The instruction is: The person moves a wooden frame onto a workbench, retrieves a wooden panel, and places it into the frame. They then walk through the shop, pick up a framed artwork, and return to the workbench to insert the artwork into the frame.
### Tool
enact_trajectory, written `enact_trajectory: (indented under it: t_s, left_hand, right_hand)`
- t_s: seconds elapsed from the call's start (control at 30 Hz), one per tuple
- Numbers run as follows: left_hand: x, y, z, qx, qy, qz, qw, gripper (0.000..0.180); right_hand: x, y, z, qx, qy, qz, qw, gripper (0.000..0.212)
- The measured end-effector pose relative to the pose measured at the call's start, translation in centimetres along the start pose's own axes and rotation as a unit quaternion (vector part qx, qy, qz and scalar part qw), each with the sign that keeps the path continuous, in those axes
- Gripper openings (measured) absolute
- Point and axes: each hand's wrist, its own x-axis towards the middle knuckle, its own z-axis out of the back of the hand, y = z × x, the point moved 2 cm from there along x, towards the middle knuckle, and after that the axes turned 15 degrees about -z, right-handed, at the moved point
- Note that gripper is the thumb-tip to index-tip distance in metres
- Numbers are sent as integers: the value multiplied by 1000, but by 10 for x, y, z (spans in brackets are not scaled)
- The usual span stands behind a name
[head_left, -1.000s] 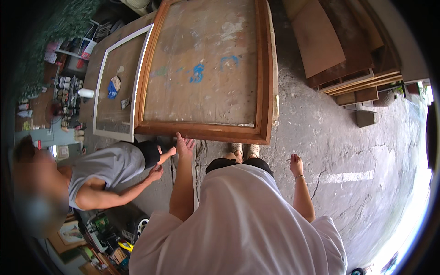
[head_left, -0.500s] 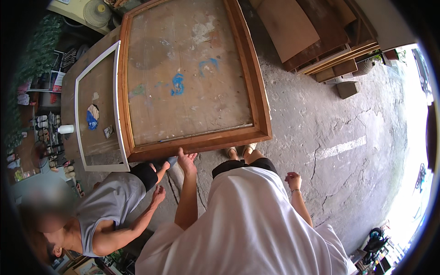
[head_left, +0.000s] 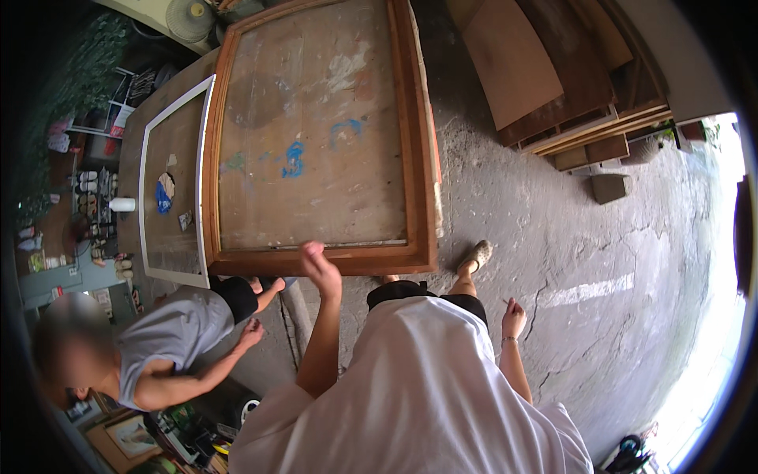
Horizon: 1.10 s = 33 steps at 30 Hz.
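Observation:
A large brown wooden frame (head_left: 316, 260) lies on a paint-stained board table (head_left: 316, 182). At its near edge is my left hand (head_left: 322, 272), raised with fingers stretched out over the rim; whether it touches the wood I cannot tell. Nothing shows in that hand. My right hand (head_left: 514, 320) hangs over the floor at my right side, fingers curled in. A thin tip shows at its top, too small to name. Beside the brown frame, on its left, lies a slimmer white frame (head_left: 207, 182).
A co-worker in a grey sleeveless top (head_left: 178, 336) stands close at my left. Stacked wooden boards (head_left: 517, 67) and a small block (head_left: 611, 188) sit at the far right on cracked concrete floor (head_left: 545, 237). A white bottle (head_left: 122, 205) is left of the white frame.
My left hand has risen from the frame's near edge to over its rim. My right foot has stepped out to the right. The frames now appear shifted slightly in view.

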Motion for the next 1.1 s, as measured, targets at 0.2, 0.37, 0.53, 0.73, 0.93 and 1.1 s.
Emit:
enact_trajectory:
  t_s: [0.2, 0.37, 0.53, 0.73, 0.93, 1.1]
  left_hand:
    - [-33, -121, -195, -117, 298, 129, 939, 13]
    - [-96, -197, -314, -207, 522, 61, 825, 22]
    - [-124, -223, -374, -257, 501, 146, 814, 19]
    - [-99, -194, -440, -362, 375, 341, 782, 13]
    - [-25, -166, -532, -405, 349, 362, 764, 11]
    - [68, -139, -600, -386, 364, 412, 741, 13]
  right_hand:
    - [133, 82, 75, 174, 164, 110, 965, 11]
    - [168, 168, 163, 321, 249, 200, 891, 18]
    - [163, 241, 205, 275, 236, 312, 878, 17]
    - [213, 296, 206, 230, 174, 347, 893, 11]
    - [286, 388, 197, 154, 208, 388, 885, 14]
    - [341, 505, 203, 114, 186, 443, 870, 17]
